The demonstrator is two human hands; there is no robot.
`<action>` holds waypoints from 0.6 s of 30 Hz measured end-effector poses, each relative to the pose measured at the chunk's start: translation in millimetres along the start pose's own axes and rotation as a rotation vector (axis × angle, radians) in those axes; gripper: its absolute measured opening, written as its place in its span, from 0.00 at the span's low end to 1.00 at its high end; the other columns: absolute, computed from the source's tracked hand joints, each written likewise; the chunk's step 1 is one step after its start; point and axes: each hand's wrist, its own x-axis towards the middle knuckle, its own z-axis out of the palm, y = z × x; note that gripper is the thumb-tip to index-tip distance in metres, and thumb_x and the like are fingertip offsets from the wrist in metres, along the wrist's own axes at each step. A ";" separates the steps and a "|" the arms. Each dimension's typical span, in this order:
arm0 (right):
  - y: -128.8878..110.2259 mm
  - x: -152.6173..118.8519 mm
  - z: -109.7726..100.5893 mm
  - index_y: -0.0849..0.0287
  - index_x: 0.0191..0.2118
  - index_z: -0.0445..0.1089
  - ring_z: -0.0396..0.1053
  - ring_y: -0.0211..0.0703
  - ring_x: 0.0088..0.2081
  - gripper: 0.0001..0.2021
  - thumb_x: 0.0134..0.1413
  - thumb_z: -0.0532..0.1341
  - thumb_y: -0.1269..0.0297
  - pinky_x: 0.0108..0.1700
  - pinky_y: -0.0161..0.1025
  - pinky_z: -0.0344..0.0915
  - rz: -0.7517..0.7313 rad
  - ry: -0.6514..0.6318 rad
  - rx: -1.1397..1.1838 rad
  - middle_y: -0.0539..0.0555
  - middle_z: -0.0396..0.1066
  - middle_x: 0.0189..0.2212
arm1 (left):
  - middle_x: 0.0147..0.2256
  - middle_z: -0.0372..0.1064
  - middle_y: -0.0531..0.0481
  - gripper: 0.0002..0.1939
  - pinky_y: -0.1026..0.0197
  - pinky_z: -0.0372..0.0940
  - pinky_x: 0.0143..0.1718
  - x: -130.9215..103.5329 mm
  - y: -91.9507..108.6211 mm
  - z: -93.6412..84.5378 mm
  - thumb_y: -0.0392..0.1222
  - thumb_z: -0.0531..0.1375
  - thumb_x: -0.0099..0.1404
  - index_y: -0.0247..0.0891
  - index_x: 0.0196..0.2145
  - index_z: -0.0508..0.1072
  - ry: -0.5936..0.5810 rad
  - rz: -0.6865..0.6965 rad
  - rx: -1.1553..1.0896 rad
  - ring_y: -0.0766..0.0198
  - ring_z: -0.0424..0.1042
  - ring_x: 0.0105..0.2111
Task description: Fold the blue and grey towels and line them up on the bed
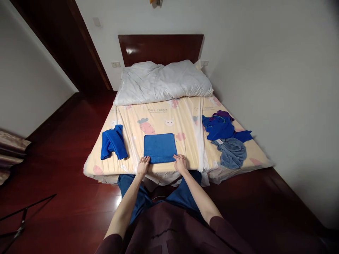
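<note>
A blue cloth (159, 147) lies flat as a rectangle on the patterned bed sheet (169, 121), near the bed's front edge. My left hand (143, 165) touches the cloth's near left corner, and my right hand (180, 163) is at its near right corner. The fingertips of both hands rest on the cloth's edge; whether they pinch it is too small to tell. To the left lies a folded blue cloth (113, 141). On the right are a crumpled blue cloth (218, 127), a purple one (225, 114) partly under it, and a grey-blue one (233, 153).
A white quilt (164, 81) is bunched below the dark wooden headboard (161, 49). Walls stand behind and to the right. A curtain (12, 151) hangs at the far left, and a black metal stand (22, 222) is on the red floor at lower left.
</note>
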 end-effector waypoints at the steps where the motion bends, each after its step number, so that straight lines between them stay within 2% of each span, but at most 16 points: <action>1: 4.5 -0.1 0.5 0.54 0.46 0.80 0.70 0.52 0.57 0.25 0.46 0.56 0.81 0.61 0.52 0.65 0.025 0.029 0.078 0.55 0.77 0.52 | 0.62 0.65 0.39 0.32 0.41 0.54 0.68 -0.8 -4.4 0.4 0.23 0.48 0.61 0.35 0.61 0.69 0.000 0.010 -0.036 0.50 0.61 0.65; 4: 17.5 -5.2 2.1 0.53 0.44 0.81 0.70 0.50 0.56 0.25 0.44 0.55 0.80 0.62 0.52 0.65 0.069 0.091 0.299 0.53 0.79 0.49 | 0.63 0.64 0.42 0.31 0.44 0.57 0.67 -7.4 -19.3 3.6 0.26 0.50 0.60 0.36 0.61 0.70 0.029 0.049 -0.188 0.53 0.61 0.66; 7: 24.6 -10.9 4.5 0.54 0.43 0.81 0.69 0.50 0.57 0.23 0.45 0.55 0.77 0.62 0.54 0.65 0.078 0.132 0.433 0.53 0.78 0.49 | 0.62 0.66 0.46 0.29 0.42 0.57 0.67 -13.6 -29.4 8.7 0.29 0.49 0.62 0.38 0.59 0.71 0.082 0.067 -0.344 0.55 0.60 0.66; 13: 26.7 -4.0 9.9 0.54 0.42 0.81 0.72 0.49 0.52 0.26 0.37 0.54 0.78 0.61 0.53 0.66 0.111 0.196 0.490 0.55 0.77 0.47 | 0.57 0.72 0.47 0.29 0.42 0.60 0.66 -7.9 -29.7 17.1 0.27 0.51 0.55 0.40 0.51 0.76 0.200 -0.027 -0.454 0.55 0.64 0.63; 18: 32.4 0.2 12.6 0.54 0.40 0.81 0.71 0.49 0.50 0.25 0.37 0.56 0.79 0.56 0.49 0.71 0.161 0.212 0.495 0.57 0.70 0.44 | 0.56 0.72 0.44 0.22 0.40 0.63 0.63 -2.1 -38.8 20.8 0.31 0.54 0.56 0.40 0.46 0.78 0.313 -0.087 -0.450 0.51 0.68 0.58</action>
